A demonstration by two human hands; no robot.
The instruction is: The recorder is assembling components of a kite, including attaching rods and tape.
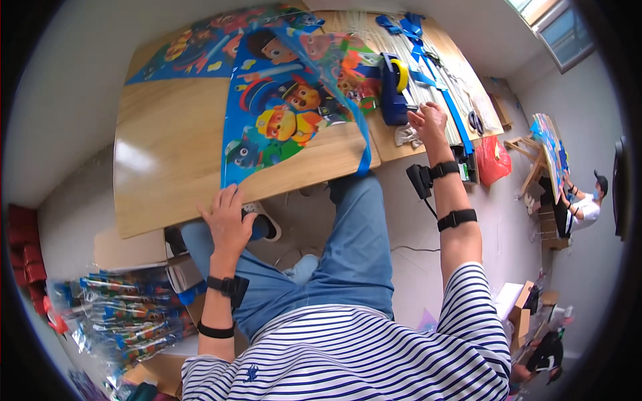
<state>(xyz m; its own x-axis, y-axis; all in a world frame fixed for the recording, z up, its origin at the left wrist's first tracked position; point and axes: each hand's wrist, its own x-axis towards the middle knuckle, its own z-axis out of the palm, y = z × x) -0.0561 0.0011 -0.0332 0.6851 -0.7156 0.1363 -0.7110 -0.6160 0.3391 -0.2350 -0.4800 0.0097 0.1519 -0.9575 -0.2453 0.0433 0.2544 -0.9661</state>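
A thin blue kite-like sheet (274, 113) with cartoon figures lies on the wooden table, one pointed corner at the near edge. My left hand (229, 219) rests at that corner, fingers spread over the table edge. A blue strip (363, 137) along the sheet's right side hangs down to my knee. My right hand (429, 122) is at the front end of a dark blue tape dispenser (393, 100) holding a yellow roll (401, 75). Its fingers are curled together; whatever is between them is too small to make out.
Scissors (475, 122), blue straps (455, 113) and pale thin rods (364, 30) lie on the table's right part. A red plastic bag (493, 160) hangs beside it. Packed bundles (130, 314) sit at lower left. Another person (587, 206) works at a far table.
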